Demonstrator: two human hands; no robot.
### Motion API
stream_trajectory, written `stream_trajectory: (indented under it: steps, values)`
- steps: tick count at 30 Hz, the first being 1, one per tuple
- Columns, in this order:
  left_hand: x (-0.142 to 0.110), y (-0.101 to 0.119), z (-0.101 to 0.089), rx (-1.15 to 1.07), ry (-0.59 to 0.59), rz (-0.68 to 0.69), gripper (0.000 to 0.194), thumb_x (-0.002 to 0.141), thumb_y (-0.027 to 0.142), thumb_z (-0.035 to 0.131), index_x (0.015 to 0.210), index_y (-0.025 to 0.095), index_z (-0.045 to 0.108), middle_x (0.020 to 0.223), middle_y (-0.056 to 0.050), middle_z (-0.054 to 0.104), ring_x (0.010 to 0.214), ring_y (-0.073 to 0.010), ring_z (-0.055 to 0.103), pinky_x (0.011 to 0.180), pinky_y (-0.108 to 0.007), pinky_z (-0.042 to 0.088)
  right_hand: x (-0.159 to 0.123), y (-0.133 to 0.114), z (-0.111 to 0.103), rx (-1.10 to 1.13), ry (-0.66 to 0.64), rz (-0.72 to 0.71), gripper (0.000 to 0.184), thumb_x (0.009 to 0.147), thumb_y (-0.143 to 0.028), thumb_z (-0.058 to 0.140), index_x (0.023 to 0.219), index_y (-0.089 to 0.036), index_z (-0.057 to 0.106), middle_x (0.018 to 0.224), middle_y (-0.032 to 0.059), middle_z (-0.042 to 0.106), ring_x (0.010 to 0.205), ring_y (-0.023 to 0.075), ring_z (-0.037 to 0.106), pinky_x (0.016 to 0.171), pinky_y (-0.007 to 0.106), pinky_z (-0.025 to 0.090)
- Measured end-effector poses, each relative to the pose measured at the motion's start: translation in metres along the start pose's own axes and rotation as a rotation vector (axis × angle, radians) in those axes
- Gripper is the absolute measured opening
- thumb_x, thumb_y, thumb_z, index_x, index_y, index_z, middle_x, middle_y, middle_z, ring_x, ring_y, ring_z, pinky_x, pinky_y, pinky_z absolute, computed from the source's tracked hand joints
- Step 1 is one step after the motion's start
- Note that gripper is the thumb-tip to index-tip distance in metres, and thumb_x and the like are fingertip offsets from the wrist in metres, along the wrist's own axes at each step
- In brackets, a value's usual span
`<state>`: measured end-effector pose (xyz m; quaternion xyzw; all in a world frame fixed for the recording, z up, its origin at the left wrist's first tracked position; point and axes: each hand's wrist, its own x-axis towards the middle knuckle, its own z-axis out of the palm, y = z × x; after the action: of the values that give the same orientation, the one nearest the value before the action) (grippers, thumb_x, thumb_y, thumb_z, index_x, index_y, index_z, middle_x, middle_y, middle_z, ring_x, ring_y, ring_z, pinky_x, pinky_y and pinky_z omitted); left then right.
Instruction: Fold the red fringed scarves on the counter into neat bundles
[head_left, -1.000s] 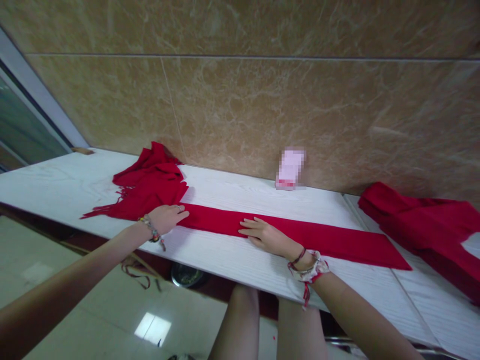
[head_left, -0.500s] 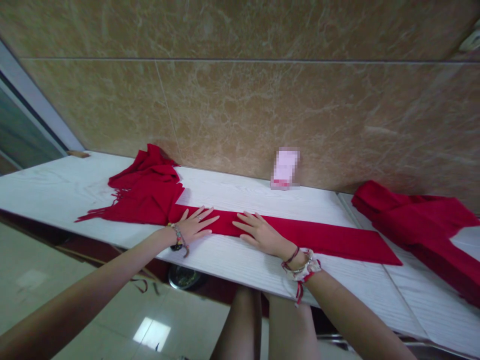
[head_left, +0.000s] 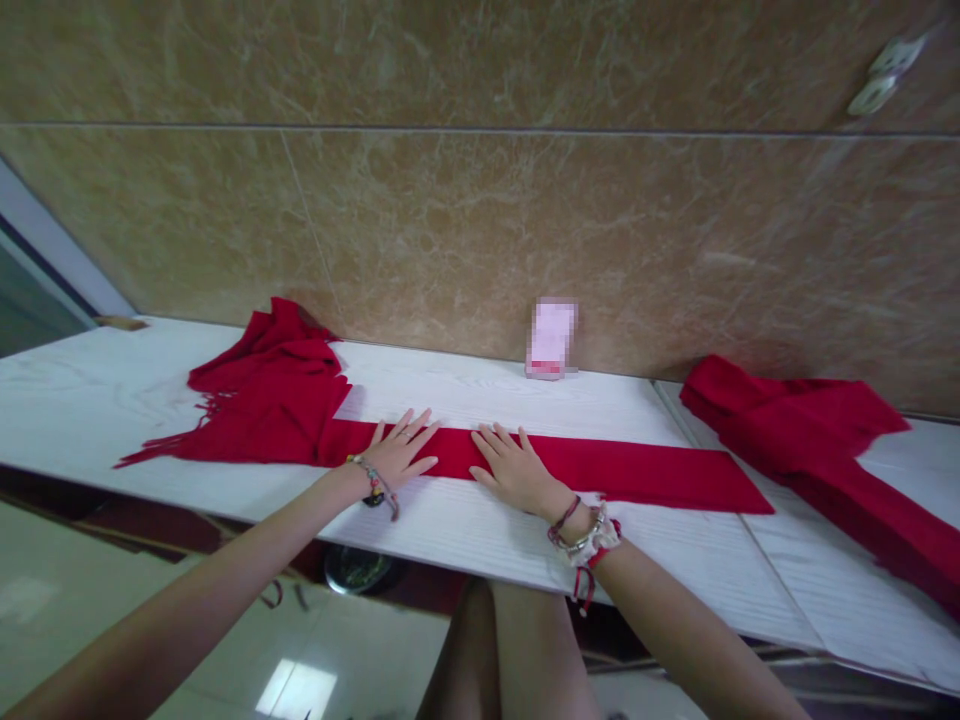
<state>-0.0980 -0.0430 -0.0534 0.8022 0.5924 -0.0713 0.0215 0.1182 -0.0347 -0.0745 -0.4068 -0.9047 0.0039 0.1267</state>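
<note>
A red scarf (head_left: 645, 470) lies as a long flat folded strip along the white table (head_left: 457, 540). Its left end meets a crumpled, fringed heap of red cloth (head_left: 277, 400); whether both are one piece I cannot tell. Flat on the strip, left of its middle, rests my left hand (head_left: 397, 452) with fingers spread. My right hand (head_left: 517, 470) also lies on the strip, a short way to the right, fingers stretched out. Neither hand grips the cloth.
Against the tiled wall (head_left: 487, 230) leans a blurred pink phone-like object (head_left: 551, 340). Another red cloth (head_left: 795, 420) lies loosely folded at the right. A metal bowl (head_left: 356, 570) sits under the table's front edge. A socket (head_left: 885, 75) is on the wall.
My left hand has slid right along the strip from the heap's edge, its fingers spreading. My right hand stays on the strip, fingers a little wider. The view has shifted slightly right.
</note>
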Motion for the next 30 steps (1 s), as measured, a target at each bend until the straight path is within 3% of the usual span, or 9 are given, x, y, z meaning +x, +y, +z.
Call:
stream_trajectory:
  steps: [7,11,18,21,23,25,27,30]
  values:
    - [0.003,0.000,0.002,-0.019,-0.085,-0.023,0.054,0.085,0.042,0.032,0.136,0.029,0.018,0.144,-0.005,0.010,0.130,-0.0308,0.007,0.094,-0.061,0.016,-0.015,0.012,0.000,-0.046,-0.020,0.041,0.054,0.087,-0.044,0.031,0.130,-0.012,0.034,0.136,0.0134,0.033,0.124,0.0285,0.029,0.098,0.053,0.024]
    - [0.003,-0.001,-0.001,-0.013,-0.108,-0.023,0.056,0.084,0.043,0.031,0.136,0.027,0.016,0.144,-0.006,0.008,0.130,-0.0312,0.006,0.094,-0.061,0.016,-0.043,0.043,-0.009,-0.130,-0.016,0.129,0.051,0.087,-0.038,0.033,0.127,-0.008,0.038,0.133,0.0179,0.035,0.122,0.0313,0.031,0.096,0.053,0.028]
    - [0.004,-0.002,0.001,-0.005,-0.123,-0.022,0.056,0.084,0.042,0.030,0.136,0.026,0.016,0.144,-0.005,0.006,0.130,-0.0315,0.006,0.094,-0.062,0.015,-0.119,0.113,-0.036,-0.389,-0.098,0.275,0.033,0.086,-0.023,0.034,0.109,-0.012,0.056,0.130,0.0185,0.040,0.120,0.0346,0.034,0.088,0.054,0.037]
    - [0.007,-0.004,0.000,-0.013,-0.134,-0.032,0.057,0.083,0.043,0.033,0.136,0.026,0.018,0.144,-0.006,0.010,0.129,-0.0320,0.007,0.094,-0.062,0.015,-0.134,0.127,-0.045,-0.479,-0.080,0.333,0.032,0.085,-0.019,0.035,0.107,-0.011,0.056,0.125,0.0208,0.045,0.116,0.0356,0.039,0.082,0.055,0.040]
    - [0.014,-0.006,-0.005,-0.001,-0.136,-0.011,0.057,0.081,0.044,0.036,0.134,0.027,0.024,0.143,-0.007,0.014,0.129,-0.0328,0.009,0.093,-0.062,0.015,-0.126,0.119,-0.049,-0.476,0.018,0.374,0.034,0.085,-0.024,0.037,0.111,-0.008,0.053,0.122,0.0222,0.048,0.115,0.0339,0.041,0.085,0.053,0.039]
    - [0.025,-0.007,-0.013,0.014,-0.109,0.060,0.054,0.080,0.043,0.040,0.130,0.026,0.034,0.141,-0.007,0.024,0.128,-0.0318,0.016,0.095,-0.058,0.018,-0.105,0.096,-0.051,-0.411,0.118,0.348,0.040,0.085,-0.030,0.039,0.116,-0.006,0.049,0.121,0.0206,0.049,0.115,0.0300,0.042,0.091,0.048,0.036]
    - [0.040,-0.006,-0.022,0.000,-0.064,0.184,0.048,0.079,0.038,0.043,0.124,0.023,0.043,0.135,-0.008,0.037,0.122,-0.0266,0.030,0.097,-0.046,0.025,-0.077,0.062,-0.049,-0.278,0.109,0.192,0.039,0.084,-0.030,0.041,0.115,-0.009,0.050,0.119,0.0155,0.052,0.111,0.0239,0.046,0.092,0.039,0.038]
    - [0.063,-0.001,-0.031,-0.086,-0.050,0.347,0.043,0.077,0.031,0.047,0.117,0.017,0.050,0.118,-0.009,0.054,0.106,-0.0184,0.048,0.091,-0.027,0.034,-0.038,0.007,-0.043,-0.162,0.029,-0.024,0.027,0.082,-0.026,0.046,0.103,-0.012,0.056,0.105,0.0104,0.061,0.096,0.0203,0.054,0.081,0.031,0.045]
